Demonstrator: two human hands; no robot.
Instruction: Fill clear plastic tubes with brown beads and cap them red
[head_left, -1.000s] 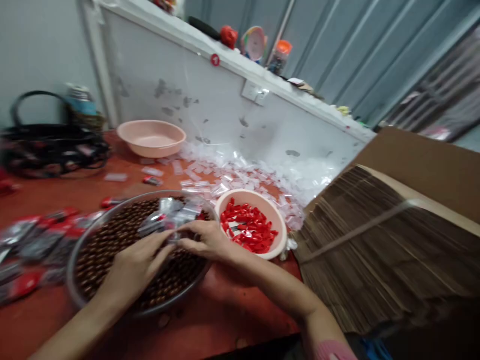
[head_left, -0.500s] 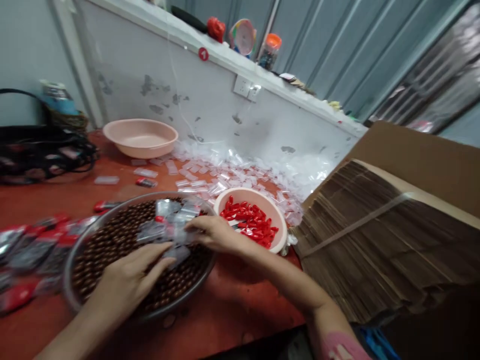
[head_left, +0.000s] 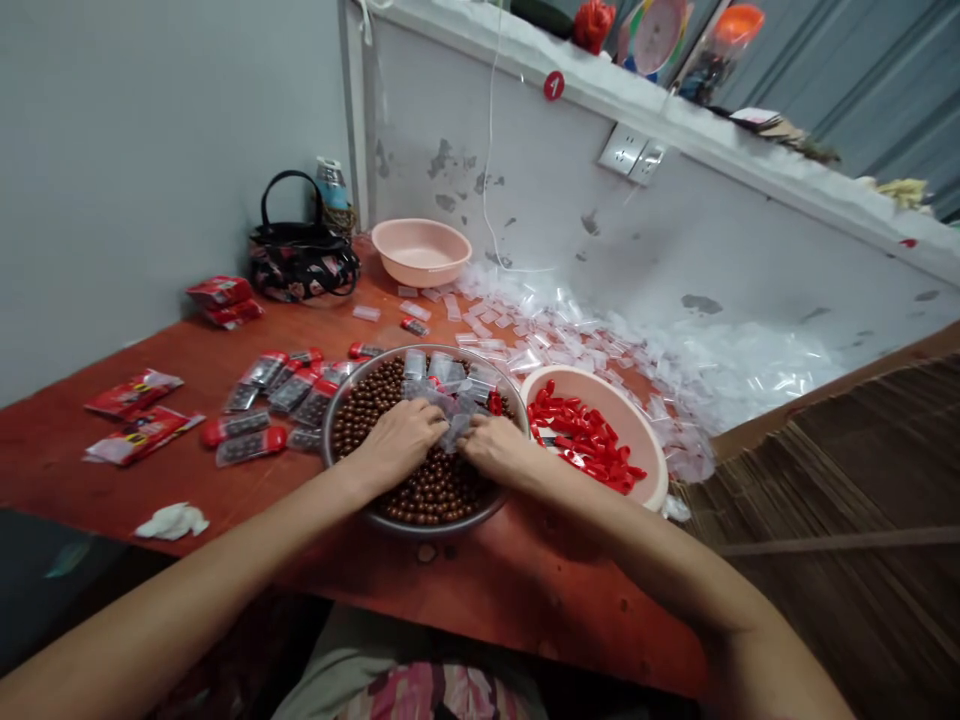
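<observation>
A round metal bowl (head_left: 335, 490) full of small brown balls (head_left: 431, 497) sits in front of me, with several clear plastic cases (head_left: 442, 366) lying on the balls. Both hands are over it, close together. My left hand (head_left: 399, 440) has its fingers curled down around a clear case at the middle of the heap. From the right, my right hand (head_left: 496, 447) is closed, fingertips pinching a clear plastic piece (head_left: 454, 432). The fingertips are partly hidden. Touching the bowl's right side is a pink basin (head_left: 655, 480) holding red caps (head_left: 581, 437).
Filled red-capped packs (head_left: 251, 445) and red packets (head_left: 146, 435) lie left. A black handbag (head_left: 300, 262) and an empty pink basin (head_left: 421, 250) stand behind. Loose clear cases (head_left: 570, 335) pile along the wall. Stacked cardboard (head_left: 847, 480) stands right; a crumpled tissue (head_left: 172, 521) lies near the front edge.
My view has swung left and back, bringing more of the table's left side into sight. My hands have drawn closer together over the clear cases in the bowl.
</observation>
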